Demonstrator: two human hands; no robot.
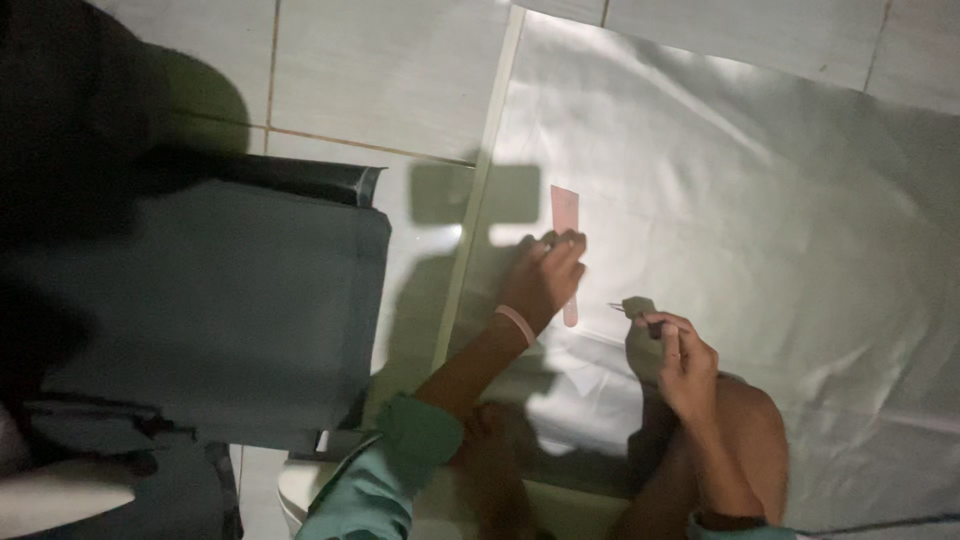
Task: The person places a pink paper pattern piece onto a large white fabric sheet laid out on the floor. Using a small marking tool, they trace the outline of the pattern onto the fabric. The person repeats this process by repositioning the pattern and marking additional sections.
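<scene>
pink ruler (566,225) lies near the white sheet's (760,200) left edge, pinned flat by left hand (545,275); right hand (680,350) pinches a small dim marking tool (636,306), type unclear; bare sheet beyond.

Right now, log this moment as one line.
left hand: presses pink ruler on white sheet | right hand: holds small pointed tool | beside: dark green fabric

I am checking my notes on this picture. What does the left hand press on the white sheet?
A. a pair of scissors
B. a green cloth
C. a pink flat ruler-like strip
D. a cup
C: the left hand lies on a pink strip on the white sheet.
</scene>
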